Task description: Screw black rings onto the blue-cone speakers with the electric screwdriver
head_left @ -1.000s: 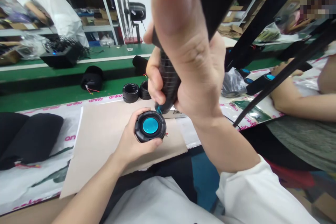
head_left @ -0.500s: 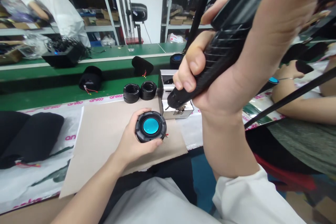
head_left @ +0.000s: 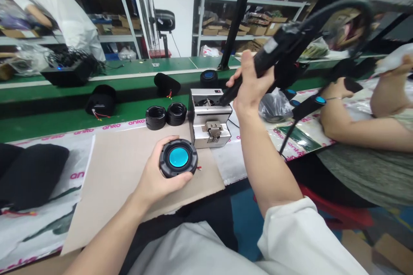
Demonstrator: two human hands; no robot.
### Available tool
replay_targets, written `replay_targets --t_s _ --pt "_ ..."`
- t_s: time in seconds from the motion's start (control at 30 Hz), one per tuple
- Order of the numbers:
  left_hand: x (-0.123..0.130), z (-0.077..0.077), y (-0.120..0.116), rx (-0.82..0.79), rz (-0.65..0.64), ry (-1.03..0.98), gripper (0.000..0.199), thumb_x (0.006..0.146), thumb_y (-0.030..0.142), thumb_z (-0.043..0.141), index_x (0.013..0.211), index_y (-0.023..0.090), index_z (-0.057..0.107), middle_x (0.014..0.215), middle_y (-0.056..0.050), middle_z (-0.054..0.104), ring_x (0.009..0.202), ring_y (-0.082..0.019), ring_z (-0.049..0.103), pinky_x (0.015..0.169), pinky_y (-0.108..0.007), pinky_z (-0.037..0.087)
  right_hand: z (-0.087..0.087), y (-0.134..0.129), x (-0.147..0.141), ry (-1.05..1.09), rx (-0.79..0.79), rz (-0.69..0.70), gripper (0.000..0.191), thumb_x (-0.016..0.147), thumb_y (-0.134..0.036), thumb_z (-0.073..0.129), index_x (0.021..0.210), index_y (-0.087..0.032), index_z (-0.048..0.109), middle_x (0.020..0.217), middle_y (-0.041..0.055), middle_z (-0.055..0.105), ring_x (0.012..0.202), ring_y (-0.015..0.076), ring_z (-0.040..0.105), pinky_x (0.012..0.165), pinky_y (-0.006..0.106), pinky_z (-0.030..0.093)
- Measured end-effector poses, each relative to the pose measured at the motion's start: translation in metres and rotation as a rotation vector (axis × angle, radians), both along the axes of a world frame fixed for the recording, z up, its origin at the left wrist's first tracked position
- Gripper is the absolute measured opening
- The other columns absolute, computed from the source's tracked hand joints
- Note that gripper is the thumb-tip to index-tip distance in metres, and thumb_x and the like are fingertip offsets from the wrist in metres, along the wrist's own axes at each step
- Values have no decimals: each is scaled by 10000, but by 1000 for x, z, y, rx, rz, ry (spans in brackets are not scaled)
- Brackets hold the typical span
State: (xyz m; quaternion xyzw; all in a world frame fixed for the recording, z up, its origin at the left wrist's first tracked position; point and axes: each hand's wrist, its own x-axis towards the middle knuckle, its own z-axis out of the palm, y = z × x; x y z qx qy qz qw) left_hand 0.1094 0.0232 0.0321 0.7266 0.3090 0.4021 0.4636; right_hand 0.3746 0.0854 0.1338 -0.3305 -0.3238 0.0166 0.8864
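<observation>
Speaker sits in the left grip, curled around its rim. The right grip, clenched on the driver, has swung away from it to the machine beyond the left grip (tip contact unclear), so speaker and driver are now apart.

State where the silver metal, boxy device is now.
In the head view, the silver metal device stands near the middle, just right of two black rings and beyond the blue-centred round black part in the left hand.
</observation>
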Motion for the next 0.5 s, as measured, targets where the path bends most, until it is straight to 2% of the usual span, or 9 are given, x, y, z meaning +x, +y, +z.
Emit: replay_targets --t_s 0.1,0.17,0.27,0.4,0.5 --pt "0 0 0 12 11 5 775 677 381 901 1343 203 547 1268 -125 742 1159 -326 752 988 -422 624 0 -15 0 -27 87 -10 299 855 -486 811 807 -300 581 545 -87 534 405 129 478 399 291 383" --pt "-1 0 0 16 18 12 773 669 382 901 1333 202 549 1270 -126 739 1153 -326 753 980 -421 625 2 -29 -7 -68 24 148 319 862 -531 800 767 -293 610 543 -68 534 391 129 472 370 299 374" --pt "-1 0 0 30 25 13 758 674 379 898 1325 201 554 1265 -122 738 1137 -317 757 967 -412 625 -4 -43 -17 -83 -187 401 468 856 -686 755 734 -266 588 493 -60 513 336 124 427 313 285 319" --pt "0 1 -1 34 25 -3 759 669 385 902 1319 199 557 1248 -117 740 1112 -311 761 933 -395 630 -27 -44 -27 -106 -279 413 527 844 -761 718 807 -260 558 498 -73 511 338 114 443 322 252 299" --pt "0 2 -1 31 24 -7 764 664 382 904 1318 195 556 1254 -120 738 1112 -305 760 926 -383 630 -40 -41 -32 -154 -298 402 498 879 -737 699 831 -263 556 518 -76 517 350 109 440 340 251 298"
